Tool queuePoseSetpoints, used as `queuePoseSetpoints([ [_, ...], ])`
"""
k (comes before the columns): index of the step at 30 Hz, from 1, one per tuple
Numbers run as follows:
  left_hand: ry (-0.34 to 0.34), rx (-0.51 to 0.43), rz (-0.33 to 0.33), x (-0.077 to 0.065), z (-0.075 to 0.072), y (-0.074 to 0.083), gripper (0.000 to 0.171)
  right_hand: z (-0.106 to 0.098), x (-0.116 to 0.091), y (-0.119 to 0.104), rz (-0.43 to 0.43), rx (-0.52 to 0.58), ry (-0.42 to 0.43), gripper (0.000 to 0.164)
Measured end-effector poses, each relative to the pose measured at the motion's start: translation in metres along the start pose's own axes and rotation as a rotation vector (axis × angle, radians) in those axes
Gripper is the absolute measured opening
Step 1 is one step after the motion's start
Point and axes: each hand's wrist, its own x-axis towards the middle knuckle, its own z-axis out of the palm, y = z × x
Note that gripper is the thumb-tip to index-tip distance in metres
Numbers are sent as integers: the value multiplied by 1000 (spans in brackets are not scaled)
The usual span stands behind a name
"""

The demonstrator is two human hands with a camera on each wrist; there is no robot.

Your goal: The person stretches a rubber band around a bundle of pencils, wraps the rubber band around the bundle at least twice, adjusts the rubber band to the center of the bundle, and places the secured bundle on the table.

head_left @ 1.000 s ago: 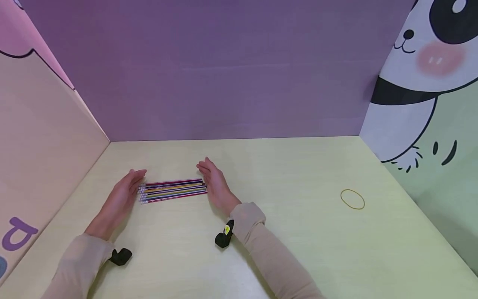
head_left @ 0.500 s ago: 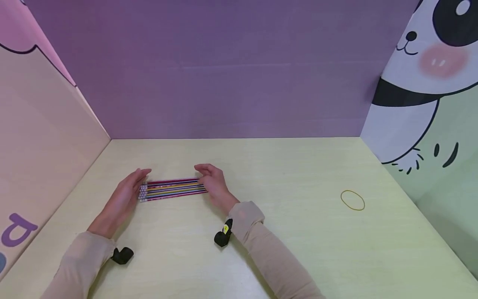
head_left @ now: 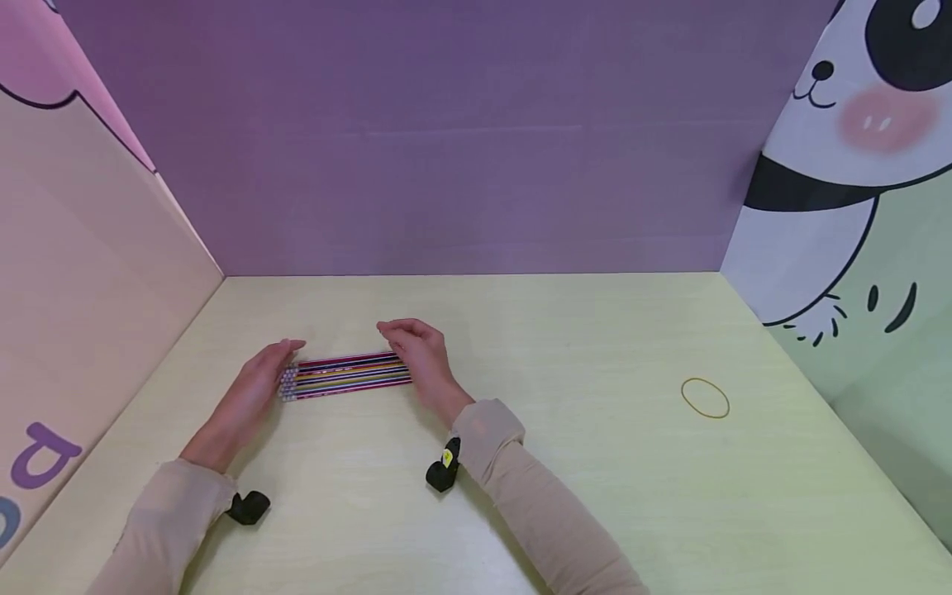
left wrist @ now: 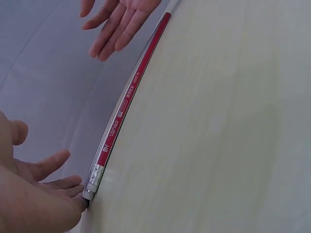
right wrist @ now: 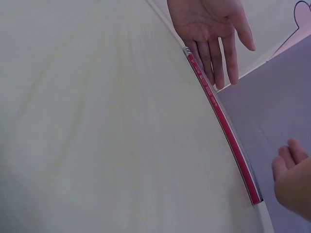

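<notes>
Several pencils (head_left: 348, 376) in mixed colours lie side by side on the table, white-tipped eraser ends to the left. My left hand (head_left: 249, 392) stands on its edge at those ends, fingers straight; in the left wrist view this hand (left wrist: 41, 199) has its palm side against the eraser tips. At the opposite ends is my right hand (head_left: 427, 364), its thumb side up and fingers reaching past the far side of the row. A red pencil marked HB (left wrist: 120, 109) forms the near edge of the row. The right wrist view shows my right hand (right wrist: 294, 184) with loosely bent fingers.
A yellow rubber band (head_left: 705, 398) lies on the pale table (head_left: 580, 479) off to the right. A purple wall (head_left: 476, 140) closes the back, with printed panels at left and right, the right one bearing a panda (head_left: 885, 116).
The right hand has turned inward over its ends of the pencils. My left hand has shifted slightly right, and the eraser ends sit more evenly. The rubber band stays put.
</notes>
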Motion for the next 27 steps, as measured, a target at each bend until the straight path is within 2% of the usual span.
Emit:
queuePoseSetpoints([
  [5,-12,-42,-2,1,-1,0,72,0,-3,0,135,23,-84,16],
  [9,-1,-85,8,-1,-3,0,74,-3,-1,0,115,25,-96,23],
  [12,25,-143,21,-1,-4,-2,77,-5,0,0,54,-6,-53,32],
  [15,46,-200,26,-2,-2,-3,78,-6,0,-2,8,-41,42,36],
  [20,66,-229,28,-1,3,-4,78,-10,1,-7,-38,-38,191,32],
  [24,96,-236,14,-2,3,-4,75,-16,5,-5,2,-42,207,36],
  [27,99,-234,5,-2,3,-4,74,-16,6,-3,65,-22,134,42],
])
